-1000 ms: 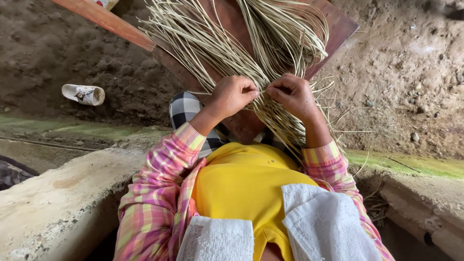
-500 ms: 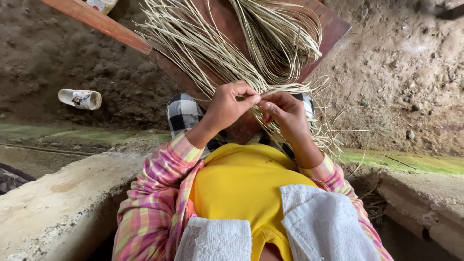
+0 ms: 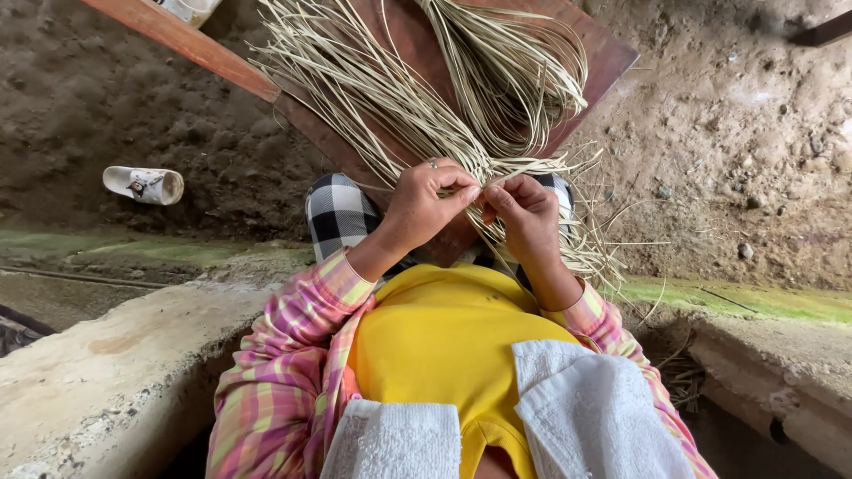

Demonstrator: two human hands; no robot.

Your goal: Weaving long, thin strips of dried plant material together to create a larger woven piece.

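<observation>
ground: bare dirt (image 3: 745, 115) filled the frame from 9 round to 3 o'clock, stones scattered at 2 to 3.
ledge: concrete ledge (image 3: 98, 355) ran along 7 to 8 o'clock, a second slab at 4.
board: reddish wooden board (image 3: 603, 62) lay tilted at 12 o'clock under the fibres, resting on the lap.
strips: bundle of pale reed strips (image 3: 399, 89) fanned out over the board from 11 to 1 o'clock, converging at the hands; loose ends trailed off toward 3.
cloth: white towel (image 3: 595, 408) draped at 5 to 6 o'clock over a yellow shirt.
sandal: white sandal (image 3: 142, 184) lay on the dirt at 9 o'clock, well apart from the work.
left hand: left hand (image 3: 428, 202) was curled nearly closed, thumb and forefinger pinching strips at the weave point just left of centre.
right hand: right hand (image 3: 525, 213) was closed narrow, fingertips nipping a strip, touching the left hand's fingertips.
risk 1: thin strips could kink or snap if pulled hard at the pinch.
risk 2: grip was only fingertip-deep; a slip would probably loosen the crossing.
risk 3: loose ends at 3 o'clock could snag and drag neighbours out of order.
risk 4: the tilted board could slide off the lap.
</observation>
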